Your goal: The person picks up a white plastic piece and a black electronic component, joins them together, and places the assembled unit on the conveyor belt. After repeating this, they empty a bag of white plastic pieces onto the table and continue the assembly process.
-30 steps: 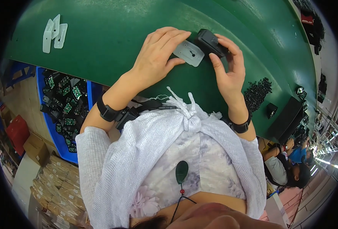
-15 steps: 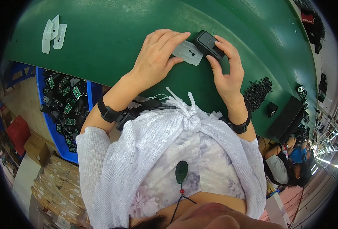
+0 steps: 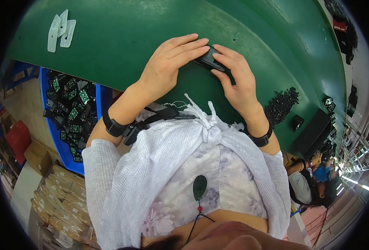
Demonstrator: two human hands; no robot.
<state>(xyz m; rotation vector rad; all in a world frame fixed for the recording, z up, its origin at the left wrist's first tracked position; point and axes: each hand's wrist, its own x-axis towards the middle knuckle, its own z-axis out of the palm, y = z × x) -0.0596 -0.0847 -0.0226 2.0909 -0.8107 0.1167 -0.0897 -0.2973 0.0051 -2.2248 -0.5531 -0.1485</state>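
Observation:
A small black plastic device housing (image 3: 209,61) lies between my two hands over the green table. My left hand (image 3: 164,62) rests its fingertips on the left end, its thumb hidden below the palm. From the other side my right hand (image 3: 237,76) grips the right end between thumb and fingers. The translucent plate seen earlier is hidden now; I cannot tell whether it sits under the housing. Several similar translucent plates (image 3: 62,31) lie in a loose pile at the far left of the table.
Left of me, below the table edge, a blue bin (image 3: 61,139) holds black housings with green circuit boards. On the right are a heap of small black parts (image 3: 282,106), a black block (image 3: 297,121) and a long black box (image 3: 313,133). Another person (image 3: 307,183) sits beyond.
The black housing has moved left and now lies flatter between both hands. The translucent plate has gone out of sight. My right hand has shifted left toward my left hand.

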